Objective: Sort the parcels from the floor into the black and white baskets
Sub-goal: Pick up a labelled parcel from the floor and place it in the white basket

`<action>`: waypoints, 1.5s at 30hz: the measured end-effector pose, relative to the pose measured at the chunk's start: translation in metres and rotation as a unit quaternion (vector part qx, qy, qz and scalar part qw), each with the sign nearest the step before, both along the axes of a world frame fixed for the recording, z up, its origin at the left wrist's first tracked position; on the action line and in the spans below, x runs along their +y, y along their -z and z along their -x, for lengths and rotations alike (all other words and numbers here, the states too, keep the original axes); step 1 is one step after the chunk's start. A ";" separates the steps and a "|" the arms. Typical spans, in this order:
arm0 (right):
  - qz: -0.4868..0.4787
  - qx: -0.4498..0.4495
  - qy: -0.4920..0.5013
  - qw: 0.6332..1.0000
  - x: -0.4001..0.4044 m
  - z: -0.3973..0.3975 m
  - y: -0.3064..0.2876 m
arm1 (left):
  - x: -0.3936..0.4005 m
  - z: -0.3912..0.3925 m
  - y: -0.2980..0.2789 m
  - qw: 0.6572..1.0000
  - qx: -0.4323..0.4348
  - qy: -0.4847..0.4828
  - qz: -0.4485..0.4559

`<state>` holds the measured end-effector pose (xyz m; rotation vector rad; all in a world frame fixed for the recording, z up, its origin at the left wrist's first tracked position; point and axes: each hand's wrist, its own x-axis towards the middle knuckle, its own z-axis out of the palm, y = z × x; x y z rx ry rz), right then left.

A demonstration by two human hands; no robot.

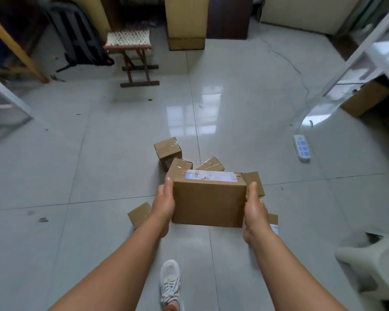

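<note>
A large brown cardboard parcel [208, 202] with a white and blue label on top is held up off the floor between both hands. My left hand [164, 204] grips its left side and my right hand [255, 209] grips its right side, thumbs on the top edges. Several smaller brown parcels lie on the tiled floor behind and under it: one upright parcel [167, 151], one taped parcel [211, 164], one flat parcel [254, 181] and one small parcel [139, 214] at the lower left. Neither the black nor the white basket is in view.
A wooden folding stool [130, 52] stands at the back, next to a black bag [76, 34]. A white power strip [302, 148] lies on the floor at right. A white plastic stool [373, 263] sits at the lower right. My white shoe [170, 283] is below.
</note>
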<state>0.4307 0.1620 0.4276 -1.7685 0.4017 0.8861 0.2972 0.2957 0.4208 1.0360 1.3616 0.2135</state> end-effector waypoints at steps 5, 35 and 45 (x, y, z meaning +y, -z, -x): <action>-0.028 -0.026 -0.028 0.999 -0.009 0.016 -0.058 | -0.015 0.017 -0.063 0.998 -0.025 -0.047 -0.043; -0.263 -0.029 -0.373 0.889 0.036 0.324 -0.257 | -0.092 0.354 -0.279 0.896 -0.071 -0.331 -0.288; -0.346 -0.048 -0.420 0.838 0.040 0.497 -0.313 | -0.106 0.524 -0.330 0.841 -0.006 -0.375 -0.389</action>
